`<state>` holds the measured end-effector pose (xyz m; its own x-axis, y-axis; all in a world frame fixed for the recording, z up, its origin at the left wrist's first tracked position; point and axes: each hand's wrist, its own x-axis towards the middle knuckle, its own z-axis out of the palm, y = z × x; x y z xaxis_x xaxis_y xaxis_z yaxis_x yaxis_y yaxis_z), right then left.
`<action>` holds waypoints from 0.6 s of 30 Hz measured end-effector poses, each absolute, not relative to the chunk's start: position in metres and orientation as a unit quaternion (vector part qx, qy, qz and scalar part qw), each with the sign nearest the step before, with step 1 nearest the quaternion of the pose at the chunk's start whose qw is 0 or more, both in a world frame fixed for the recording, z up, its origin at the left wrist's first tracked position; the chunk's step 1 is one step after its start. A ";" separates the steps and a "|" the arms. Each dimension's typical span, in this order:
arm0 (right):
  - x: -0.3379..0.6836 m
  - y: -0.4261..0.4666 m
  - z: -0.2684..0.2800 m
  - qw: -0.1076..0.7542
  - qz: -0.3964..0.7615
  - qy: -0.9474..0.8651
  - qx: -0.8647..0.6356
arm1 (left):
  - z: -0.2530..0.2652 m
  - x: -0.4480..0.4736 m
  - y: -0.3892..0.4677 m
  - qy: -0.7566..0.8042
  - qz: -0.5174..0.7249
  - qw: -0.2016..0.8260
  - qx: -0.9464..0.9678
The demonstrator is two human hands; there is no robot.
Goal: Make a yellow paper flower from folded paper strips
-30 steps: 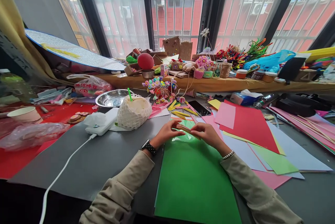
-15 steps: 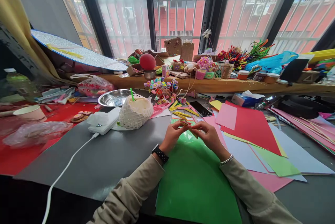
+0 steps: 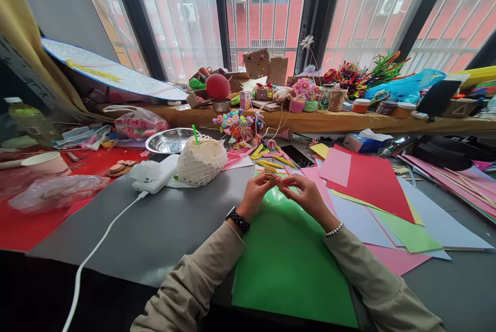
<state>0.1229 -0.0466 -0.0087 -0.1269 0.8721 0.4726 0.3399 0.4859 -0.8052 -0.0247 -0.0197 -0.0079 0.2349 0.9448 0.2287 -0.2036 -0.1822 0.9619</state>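
Above the far end of a green sheet [image 3: 294,265], my two hands meet fingertip to fingertip. My left hand [image 3: 254,196] is closed, its thumb and fingers pinching a small piece of folded yellowish paper [image 3: 270,175] that looks pleated. The fingers of my right hand [image 3: 305,195] are bent and pressed on the near right end of the same piece. Much of the paper is hidden by my fingers. Just beyond lie several folded yellow paper strips [image 3: 270,164] and a black phone [image 3: 296,156].
Coloured sheets [image 3: 372,182] overlap on the right. To the left stand a coconut in white netting [image 3: 201,161] with a green straw, a white power bank [image 3: 155,174] with a cable, and a metal plate [image 3: 170,140]. Craft flowers [image 3: 240,127] stand behind, below a cluttered wooden ledge [image 3: 186,117].
My hands stay together on the folded paper; the right fingers have shifted slightly and the paper has tilted, showing less of its pleats. The view has moved a little.
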 end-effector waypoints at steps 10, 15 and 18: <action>0.122 -0.047 -0.010 0.486 0.195 -0.714 -0.466 | -0.011 -0.025 -0.017 0.319 0.510 0.550 0.579; 0.125 -0.048 -0.011 0.469 0.069 -0.745 -0.469 | -0.003 -0.035 -0.012 0.295 0.435 0.529 0.666; 0.129 -0.046 -0.013 0.443 -0.026 -0.761 -0.473 | 0.004 -0.042 -0.011 0.310 0.407 0.424 0.747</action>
